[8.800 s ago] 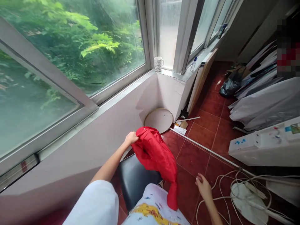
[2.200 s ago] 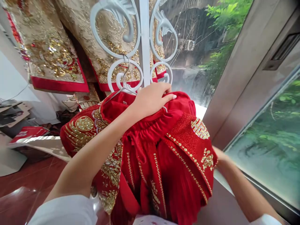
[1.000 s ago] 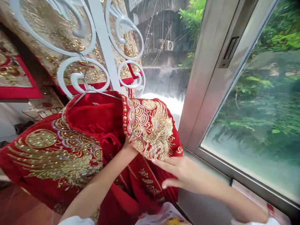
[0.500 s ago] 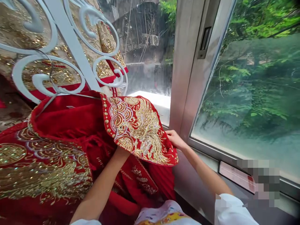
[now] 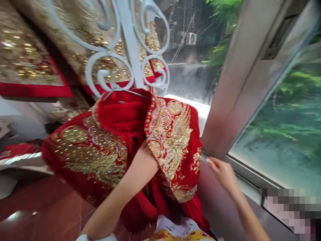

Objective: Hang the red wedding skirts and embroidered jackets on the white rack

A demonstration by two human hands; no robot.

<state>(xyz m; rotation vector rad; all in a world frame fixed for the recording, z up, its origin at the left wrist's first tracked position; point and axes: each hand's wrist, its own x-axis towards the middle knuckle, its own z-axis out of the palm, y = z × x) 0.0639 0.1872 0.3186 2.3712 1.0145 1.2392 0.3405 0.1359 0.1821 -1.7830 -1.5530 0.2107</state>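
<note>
A red garment (image 5: pixel 112 134) thick with gold embroidery is seen hanging in the middle of the scene, its collar carried on a thin wire hanger (image 5: pixel 126 91) that is hooked into the lowest curl of a white scrolled metal stand (image 5: pixel 127 43). The left forearm (image 5: pixel 120 197) is raised from the near edge and passed in under the embroidered front flap (image 5: pixel 170 134) on the right side of the garment. Only the heel of the left hand (image 5: pixel 145 156) is shown at the flap's edge; the fingers are covered by the cloth, so it cannot be told whether anything is gripped there. The right hand (image 5: pixel 223 172) is held just right of the garment's lower right edge, close to the wall below the window. Its fingers are loosely spread and nothing is grasped by it, and no contact with the cloth can be made out, the hand being blurred. Gold garments (image 5: pixel 25 57) with red hems are hung behind the stand at the far left. A grey window frame (image 5: pixel 238 83) is set at the right, with a pale sill (image 5: pixel 202 112) just behind the red garment. A dark red tiled floor (image 5: pixel 37 207) is seen at the near left, and a printed cloth (image 5: pixel 175 231) at the near edge below the garment.
</note>
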